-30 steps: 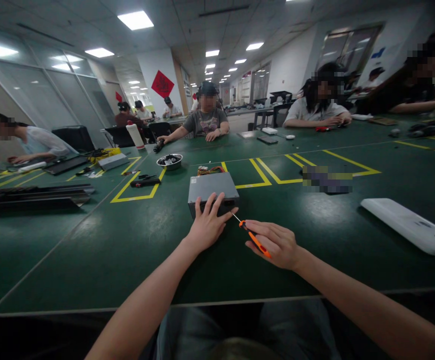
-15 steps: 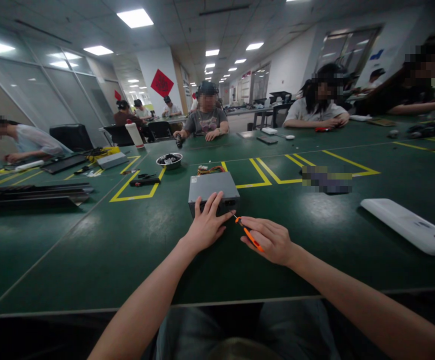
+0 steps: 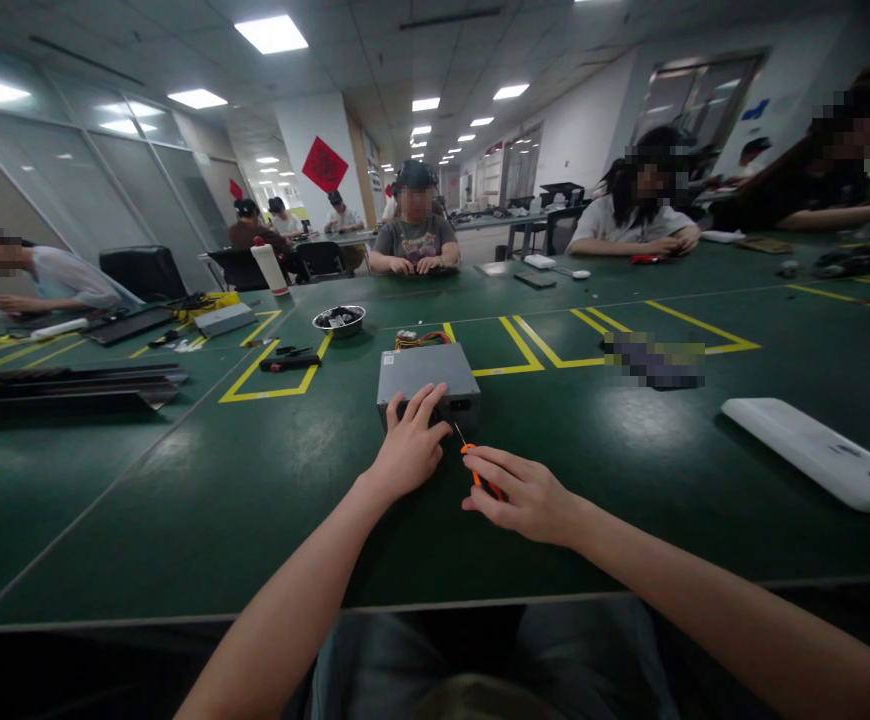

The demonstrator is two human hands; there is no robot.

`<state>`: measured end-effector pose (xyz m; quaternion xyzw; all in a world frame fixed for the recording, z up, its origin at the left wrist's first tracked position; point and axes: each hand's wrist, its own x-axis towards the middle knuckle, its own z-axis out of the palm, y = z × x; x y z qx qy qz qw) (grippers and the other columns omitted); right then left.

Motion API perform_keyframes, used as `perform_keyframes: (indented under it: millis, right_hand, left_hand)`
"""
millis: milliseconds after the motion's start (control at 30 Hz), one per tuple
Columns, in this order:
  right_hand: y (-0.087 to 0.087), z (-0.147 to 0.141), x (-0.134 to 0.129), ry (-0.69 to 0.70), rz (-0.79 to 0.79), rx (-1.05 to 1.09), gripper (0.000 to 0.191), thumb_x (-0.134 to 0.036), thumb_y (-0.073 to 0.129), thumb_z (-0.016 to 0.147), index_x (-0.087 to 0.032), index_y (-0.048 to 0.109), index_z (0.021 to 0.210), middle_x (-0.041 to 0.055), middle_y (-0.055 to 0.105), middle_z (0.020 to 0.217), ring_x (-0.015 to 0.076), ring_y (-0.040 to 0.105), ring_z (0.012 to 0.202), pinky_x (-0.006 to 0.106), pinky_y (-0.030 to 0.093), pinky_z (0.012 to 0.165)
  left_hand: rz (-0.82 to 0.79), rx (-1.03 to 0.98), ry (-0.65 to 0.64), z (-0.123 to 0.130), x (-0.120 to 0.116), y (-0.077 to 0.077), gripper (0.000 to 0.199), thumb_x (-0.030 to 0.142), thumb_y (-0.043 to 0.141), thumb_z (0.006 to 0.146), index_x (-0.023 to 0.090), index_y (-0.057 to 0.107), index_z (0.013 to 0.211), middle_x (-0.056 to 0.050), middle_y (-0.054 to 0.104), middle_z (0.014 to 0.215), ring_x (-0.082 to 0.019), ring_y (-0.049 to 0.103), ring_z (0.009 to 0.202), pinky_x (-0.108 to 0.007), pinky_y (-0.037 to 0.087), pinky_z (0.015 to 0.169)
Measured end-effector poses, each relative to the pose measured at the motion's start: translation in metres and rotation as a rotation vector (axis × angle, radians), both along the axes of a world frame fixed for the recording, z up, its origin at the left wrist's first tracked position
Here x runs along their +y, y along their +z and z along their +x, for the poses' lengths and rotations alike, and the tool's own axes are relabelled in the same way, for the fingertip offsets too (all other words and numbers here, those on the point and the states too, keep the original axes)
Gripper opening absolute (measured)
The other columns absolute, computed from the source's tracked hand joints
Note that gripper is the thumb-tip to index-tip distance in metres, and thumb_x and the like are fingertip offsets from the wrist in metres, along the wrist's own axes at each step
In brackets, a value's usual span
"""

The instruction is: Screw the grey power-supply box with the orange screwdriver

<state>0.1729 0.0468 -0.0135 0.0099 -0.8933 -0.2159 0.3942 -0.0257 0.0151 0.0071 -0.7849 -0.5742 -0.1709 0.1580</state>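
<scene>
A grey metal computer power supply lies on the green table in front of me, its bundle of coloured cables at the far side. My left hand rests against its near face with fingers spread, fingertips on the top edge. My right hand grips a screwdriver with an orange and black handle. The thin shaft points up and left toward the lower near face of the power supply. Whether its tip touches the metal I cannot tell.
A metal bowl of small parts stands beyond on the left, near a black tool inside yellow tape. Dark metal panels lie far left. To the right are a white device and a blurred dark item. Other people sit around the table.
My right hand has shifted left with the screwdriver, which now points more to the left. My left thumb has drawn inward. The person opposite has brought both hands together.
</scene>
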Motion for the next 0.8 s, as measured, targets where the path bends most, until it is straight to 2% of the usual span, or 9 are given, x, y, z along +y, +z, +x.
perform_keyframes:
  millis: [167, 300, 367, 433, 567, 700, 800]
  right_hand:
    - [-0.003, 0.003, -0.001, -0.006, -0.125, -0.047, 0.024, -0.024, 0.052, 0.076, -0.012, 0.050, 0.097, 0.0176, 0.052, 0.110, 0.0283, 0.044, 0.117, 0.040, 0.051, 0.081]
    - [-0.004, 0.004, -0.002, 0.006, 0.029, -0.059, 0.031, -0.021, 0.055, 0.076, -0.022, 0.051, 0.107, 0.0104, 0.050, 0.120, 0.0268, 0.044, 0.117, 0.035, 0.051, 0.077]
    - [-0.002, 0.004, -0.002, 0.009, 0.093, -0.070, 0.030, -0.022, 0.058, 0.076, -0.027, 0.053, 0.105, 0.0055, 0.052, 0.120, 0.0268, 0.046, 0.116, 0.030, 0.051, 0.071]
    - [-0.001, 0.003, -0.003, -0.004, 0.102, -0.069, 0.025, -0.022, 0.059, 0.076, -0.025, 0.056, 0.100, 0.0045, 0.057, 0.113, 0.0269, 0.048, 0.114, 0.027, 0.050, 0.068]
    - [-0.001, 0.002, -0.007, -0.040, 0.041, -0.026, 0.017, -0.021, 0.058, 0.076, -0.023, 0.057, 0.093, 0.0070, 0.061, 0.105, 0.0252, 0.049, 0.112, 0.031, 0.049, 0.074]
    - [0.001, 0.000, -0.009, -0.054, 0.034, -0.040, 0.026, -0.022, 0.056, 0.077, -0.022, 0.055, 0.103, 0.0121, 0.057, 0.113, 0.0272, 0.047, 0.115, 0.038, 0.048, 0.081]
    - [0.002, 0.001, -0.008, -0.049, 0.095, -0.059, 0.035, -0.022, 0.058, 0.076, -0.026, 0.052, 0.110, 0.0105, 0.056, 0.117, 0.0264, 0.050, 0.112, 0.033, 0.050, 0.076]
  left_hand:
    - [0.066, -0.150, 0.017, -0.004, 0.008, -0.001, 0.024, 0.005, 0.044, 0.074, 0.023, 0.053, 0.087, 0.000, 0.044, 0.134, -0.018, 0.036, 0.124, -0.042, 0.024, 0.099]
    - [0.131, -0.248, 0.055, -0.004, 0.014, -0.005, 0.034, 0.008, 0.042, 0.077, 0.023, 0.048, 0.107, -0.001, 0.053, 0.125, -0.016, 0.045, 0.115, -0.036, 0.028, 0.094]
    - [0.150, -0.245, 0.068, -0.003, 0.016, -0.006, 0.042, 0.009, 0.042, 0.078, 0.023, 0.042, 0.119, -0.002, 0.054, 0.124, -0.017, 0.046, 0.113, -0.035, 0.028, 0.093]
    - [0.161, -0.225, 0.068, -0.002, 0.016, -0.006, 0.047, 0.010, 0.042, 0.079, 0.024, 0.040, 0.124, -0.002, 0.052, 0.127, -0.017, 0.045, 0.115, -0.036, 0.027, 0.093]
    - [0.164, -0.209, 0.055, -0.001, 0.016, -0.006, 0.046, 0.010, 0.043, 0.079, 0.026, 0.044, 0.122, 0.000, 0.049, 0.130, -0.017, 0.043, 0.117, -0.037, 0.026, 0.093]
    - [0.160, -0.212, 0.058, -0.001, 0.017, -0.006, 0.048, 0.009, 0.045, 0.077, 0.026, 0.045, 0.121, -0.001, 0.050, 0.128, -0.018, 0.043, 0.116, -0.037, 0.026, 0.094]
    - [0.157, -0.212, 0.062, -0.001, 0.017, -0.006, 0.048, 0.009, 0.045, 0.076, 0.026, 0.045, 0.121, -0.001, 0.050, 0.128, -0.019, 0.043, 0.117, -0.038, 0.026, 0.094]
